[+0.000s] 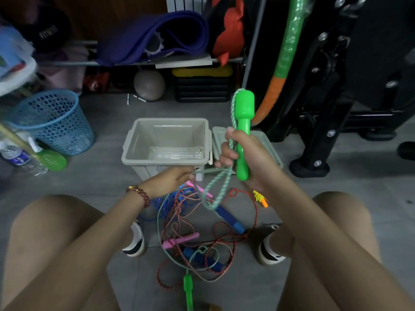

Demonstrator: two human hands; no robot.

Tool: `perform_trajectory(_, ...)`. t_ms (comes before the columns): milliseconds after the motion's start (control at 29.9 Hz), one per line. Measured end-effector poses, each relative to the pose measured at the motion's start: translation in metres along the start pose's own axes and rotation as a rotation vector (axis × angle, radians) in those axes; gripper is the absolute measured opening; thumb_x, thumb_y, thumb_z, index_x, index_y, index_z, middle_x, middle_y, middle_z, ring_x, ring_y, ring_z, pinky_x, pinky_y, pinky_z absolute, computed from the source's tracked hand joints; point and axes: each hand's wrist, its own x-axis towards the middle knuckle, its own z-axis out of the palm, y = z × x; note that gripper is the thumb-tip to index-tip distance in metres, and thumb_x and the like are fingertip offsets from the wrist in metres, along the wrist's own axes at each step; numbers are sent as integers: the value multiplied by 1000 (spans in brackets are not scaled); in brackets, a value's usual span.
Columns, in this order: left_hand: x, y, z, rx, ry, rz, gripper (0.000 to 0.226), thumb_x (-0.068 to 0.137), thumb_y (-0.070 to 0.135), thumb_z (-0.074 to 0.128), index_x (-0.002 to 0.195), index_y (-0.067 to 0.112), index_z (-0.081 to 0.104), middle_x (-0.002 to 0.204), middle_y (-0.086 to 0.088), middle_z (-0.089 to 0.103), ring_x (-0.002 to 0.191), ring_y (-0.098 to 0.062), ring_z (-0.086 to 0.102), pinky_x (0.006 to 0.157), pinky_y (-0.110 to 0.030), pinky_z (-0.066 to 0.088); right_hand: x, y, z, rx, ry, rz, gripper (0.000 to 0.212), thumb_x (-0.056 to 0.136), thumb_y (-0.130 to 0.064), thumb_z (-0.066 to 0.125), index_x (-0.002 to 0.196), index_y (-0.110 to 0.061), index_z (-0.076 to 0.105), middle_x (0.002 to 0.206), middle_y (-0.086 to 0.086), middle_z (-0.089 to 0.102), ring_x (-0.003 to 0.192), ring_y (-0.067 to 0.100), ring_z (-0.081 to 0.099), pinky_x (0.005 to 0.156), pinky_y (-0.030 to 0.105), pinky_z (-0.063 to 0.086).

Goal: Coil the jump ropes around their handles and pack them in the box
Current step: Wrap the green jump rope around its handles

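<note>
Right hand (249,153): fist closed around upright green handle (243,133) | Left hand (170,179): pinching pale green rope (221,187) taut beside it | Box (134,142): open, on floor beyond hands | Other ropes (202,232): tangled heap between feet

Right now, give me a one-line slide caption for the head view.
Right hand holds a green handle upright while left hand pulls its rope above the empty box.

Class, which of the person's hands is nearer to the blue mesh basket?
Left. The left hand pinches the rope in front of the grey box, on the blue mesh basket's side; the right hand grips the green handle farther away.
</note>
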Motion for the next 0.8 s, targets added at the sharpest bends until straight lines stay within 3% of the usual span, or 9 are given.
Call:
perform_trajectory(100, -2, -4, -3, 6, -83, -41, 24, 100, 22, 40, 79, 23, 52, 79, 6, 56, 74, -9, 51, 71, -26, 40, 4, -3, -10, -182, 123, -43, 21, 96, -15, 50, 80, -14, 37, 44, -5, 28, 37, 10, 26, 43, 22, 33)
perform_trajectory(200, -7, 1, -10, -132, 100, 7, 26, 98, 14, 43, 74, 19, 50, 70, 3, 53, 68, -7, 51, 74, -32, 42, 8, -3, -20, -547, 197, -213, 19, 90, -11, 60, 76, -16, 49, 42, -10, 35, 36, 8, 31, 44, 25, 33)
perform_trajectory(301, -14, 19, -16, -192, 304, 74, 22, 96, 26, 46, 77, 25, 58, 66, 2, 54, 63, -10, 47, 64, -32, 47, 9, -1, -28, -1088, 209, -343, 10, 82, -23, 70, 78, -19, 62, 49, -10, 48, 43, 6, 43, 51, 25, 36)
perform_trajectory(401, -25, 46, -15, -255, 395, 175, 23, 96, 19, 49, 80, 31, 60, 61, 7, 52, 59, -3, 43, 58, -21, 39, 5, 7, -26, -1353, 127, -226, 39, 79, -40, 72, 63, -11, 51, 55, 1, 45, 49, 13, 40, 48, 24, 29)
perform_trajectory(468, -31, 61, -12, -302, 418, 229, 21, 94, 16, 50, 80, 30, 59, 64, 10, 57, 62, 2, 46, 61, -17, 38, 3, 14, -20, -1366, 41, -151, 50, 75, -45, 74, 59, -8, 45, 60, 6, 43, 51, 16, 40, 48, 24, 28)
perform_trajectory(568, -35, 75, -9, -391, 442, 271, 33, 94, -1, 48, 76, 26, 55, 58, 26, 55, 59, 12, 46, 59, -7, 34, 5, 26, -14, -1310, -48, -124, 43, 79, -37, 73, 76, 4, 60, 72, 16, 52, 62, 23, 49, 59, 36, 35)
perform_trajectory(668, -36, 76, -9, -517, 432, 273, 24, 94, 0, 48, 78, 16, 56, 55, 23, 52, 53, 9, 43, 54, -6, 32, 4, 27, -11, -1064, -62, -126, 28, 88, -22, 66, 79, 3, 58, 67, 5, 49, 61, 8, 43, 60, 27, 33)
perform_trajectory(735, -35, 68, -9, -583, 395, 253, 20, 93, 12, 51, 74, 17, 54, 56, 16, 50, 52, 4, 39, 51, -9, 31, 5, 25, -10, -828, -68, -107, 27, 91, -23, 62, 93, 3, 62, 81, 5, 58, 76, 9, 52, 71, 27, 41)
perform_trajectory(802, -33, 60, -5, -570, 315, 234, 22, 93, 21, 50, 72, 17, 55, 54, 11, 51, 52, 3, 41, 53, -11, 34, 5, 25, -10, -700, -81, -77, 22, 94, -22, 57, 105, -6, 67, 103, 2, 67, 97, 10, 61, 92, 28, 46)
